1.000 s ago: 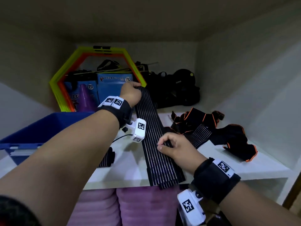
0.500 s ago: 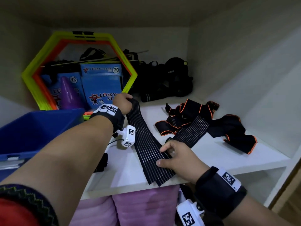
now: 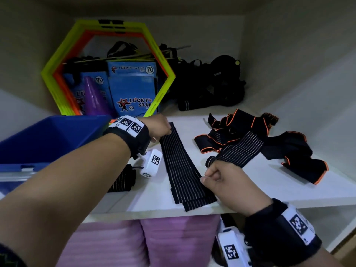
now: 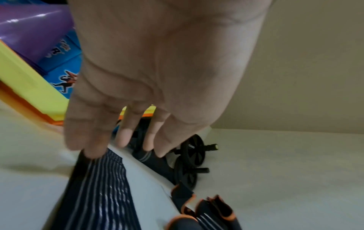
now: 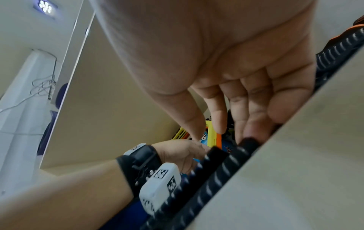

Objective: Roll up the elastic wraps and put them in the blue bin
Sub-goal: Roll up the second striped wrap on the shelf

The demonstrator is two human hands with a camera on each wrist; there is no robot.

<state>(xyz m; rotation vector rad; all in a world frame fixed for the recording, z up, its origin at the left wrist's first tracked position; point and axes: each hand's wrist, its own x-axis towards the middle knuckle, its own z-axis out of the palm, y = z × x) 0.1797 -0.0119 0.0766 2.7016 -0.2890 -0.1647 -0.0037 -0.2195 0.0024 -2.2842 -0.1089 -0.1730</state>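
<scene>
A long black wrap with thin white stripes (image 3: 181,166) lies flat on the white shelf (image 3: 269,185), running from the back toward the front edge. My left hand (image 3: 159,128) pinches its far end; in the left wrist view the fingertips (image 4: 92,149) sit on that end of the wrap (image 4: 102,194). My right hand (image 3: 208,175) is at the wrap's right edge near the middle, fingers bent, with fingertips (image 5: 252,137) resting on the wrap (image 5: 216,174). The blue bin (image 3: 48,139) stands at the left. A rolled striped wrap (image 3: 123,178) lies beside it.
Loose black wraps with orange trim (image 3: 240,132) sprawl across the right of the shelf. Yellow-orange hexagon rings (image 3: 55,60), blue boxes (image 3: 133,89), purple cones (image 3: 92,97) and black gear (image 3: 221,83) fill the back. Pink mats (image 3: 163,243) sit under the shelf.
My left hand has drawn the wrap's far end nearer to me. My right hand has slid from the wrap's middle to its right edge and its fingers have curled.
</scene>
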